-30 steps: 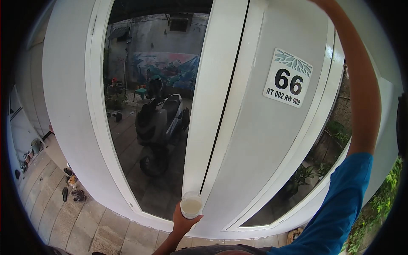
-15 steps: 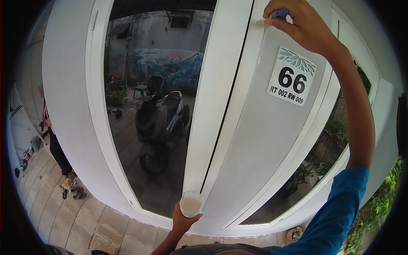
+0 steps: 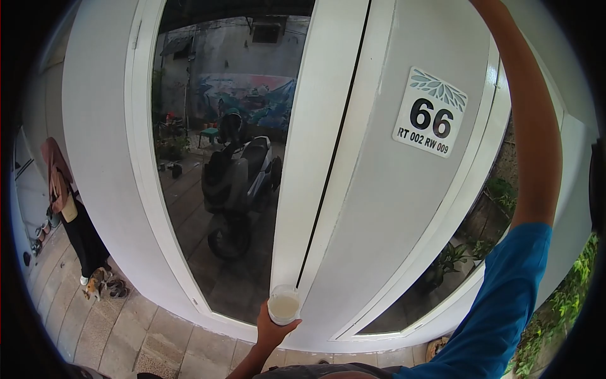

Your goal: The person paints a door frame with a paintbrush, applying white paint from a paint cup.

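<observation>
My left hand (image 3: 273, 330) is wrapped round a clear plastic cup (image 3: 284, 304) with a pale, cream-coloured liquid in it. The cup is held upright low in the view, in front of the white door frame (image 3: 307, 158) with its dark vertical gap. My right arm (image 3: 536, 145), in a blue sleeve, reaches up past the top edge. The right hand is cut off there, so its fingers and anything in them are hidden. Below and left of that arm, a plate with the number 66 (image 3: 432, 114) is fixed to the grey wall panel (image 3: 391, 189).
Dark door glass (image 3: 189, 240) reflects a parked scooter. A person in a pink head covering and black clothing (image 3: 82, 234) stands at the left, with a cat (image 3: 95, 284) and shoes (image 3: 117, 288) nearby. Green plants (image 3: 562, 303) grow at the right. Paving (image 3: 120, 328) covers the ground.
My right hand, which held a small purple thing against the white frame's edge, has moved up out of view. At the left, the person has come further into sight. My left hand and cup stay put.
</observation>
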### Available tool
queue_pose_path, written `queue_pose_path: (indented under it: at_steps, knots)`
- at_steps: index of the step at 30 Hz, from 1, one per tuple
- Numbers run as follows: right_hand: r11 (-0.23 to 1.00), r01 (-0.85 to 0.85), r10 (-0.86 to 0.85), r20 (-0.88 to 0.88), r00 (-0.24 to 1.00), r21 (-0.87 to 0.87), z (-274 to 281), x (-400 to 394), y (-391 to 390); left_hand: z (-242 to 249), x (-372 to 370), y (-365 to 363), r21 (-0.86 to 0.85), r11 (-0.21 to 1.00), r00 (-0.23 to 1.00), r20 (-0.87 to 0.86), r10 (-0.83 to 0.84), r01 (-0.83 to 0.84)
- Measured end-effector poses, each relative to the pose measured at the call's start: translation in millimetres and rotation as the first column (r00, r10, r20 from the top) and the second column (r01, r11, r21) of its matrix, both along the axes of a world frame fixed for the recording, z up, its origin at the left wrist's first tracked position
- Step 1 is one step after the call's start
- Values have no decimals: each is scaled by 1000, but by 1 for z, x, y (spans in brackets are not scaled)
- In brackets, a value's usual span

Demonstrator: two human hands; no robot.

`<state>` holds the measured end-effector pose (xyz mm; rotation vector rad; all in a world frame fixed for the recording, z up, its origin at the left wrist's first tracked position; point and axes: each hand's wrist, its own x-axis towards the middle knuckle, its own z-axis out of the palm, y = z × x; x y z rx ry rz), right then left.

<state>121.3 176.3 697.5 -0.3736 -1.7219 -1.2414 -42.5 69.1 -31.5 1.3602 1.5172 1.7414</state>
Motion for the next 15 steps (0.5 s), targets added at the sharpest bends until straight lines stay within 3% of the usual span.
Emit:
queue_pose_path:
  at_steps: [4, 6, 9, 10, 12, 15]
  knots:
    - [998, 16, -5, 187, 982, -57, -49, 2, 7, -1, -1, 1, -1, 1000, 1000, -9, 18, -18]
    - [992, 125, -112, 320, 941, -21, -76, 6, 1, -6, -1, 2, 2, 1000, 1000, -6, 17, -17]
    - [920, 12, 170, 429, 887, -391, -98, 17, -6, -6, -3, 1, 5, 1000, 1000, -7, 16, -16]
    - [922, 12, 170, 430, 887, -388, -94, 18, -6, -6, -3, 0, 3, 1000, 1000, -13, 14, -14]
    - [693, 79, 236, 329, 914, -717, -81, 18, -6, -9, -4, 2, 8, 1000, 1000, -17, 17, -17]
    - [739, 23, 260, 318, 912, -673, -38, 22, 16, -8, -4, 3, 28, 1000, 1000, -3, -2, 2]
